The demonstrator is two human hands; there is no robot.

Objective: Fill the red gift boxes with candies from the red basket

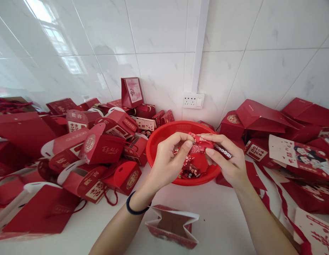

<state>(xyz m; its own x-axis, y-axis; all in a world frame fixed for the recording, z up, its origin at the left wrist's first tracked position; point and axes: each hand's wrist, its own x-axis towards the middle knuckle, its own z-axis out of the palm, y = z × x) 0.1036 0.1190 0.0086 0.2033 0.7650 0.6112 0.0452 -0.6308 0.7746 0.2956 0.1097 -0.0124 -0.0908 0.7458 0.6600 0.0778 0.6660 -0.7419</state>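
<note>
Above a red plastic basket (155,145), my left hand (168,157) pinches one end of a red wrapped candy (201,139) between thumb and fingers. My right hand (228,157) grips the candy's other end. A white wrapper with dark dots (223,152) also shows at the right fingers. Several wrapped candies (192,170) lie in the basket, partly hidden by my hands. On the table close to me stands a small red paper box (168,237), its top open and its inside showing brown.
Many red gift boxes (104,145) are piled on the left. More boxes (262,115) and printed bags (300,156) crowd the right side, with a red ribbon (280,198) trailing down. Behind is a tiled wall (164,32) with a socket (193,101).
</note>
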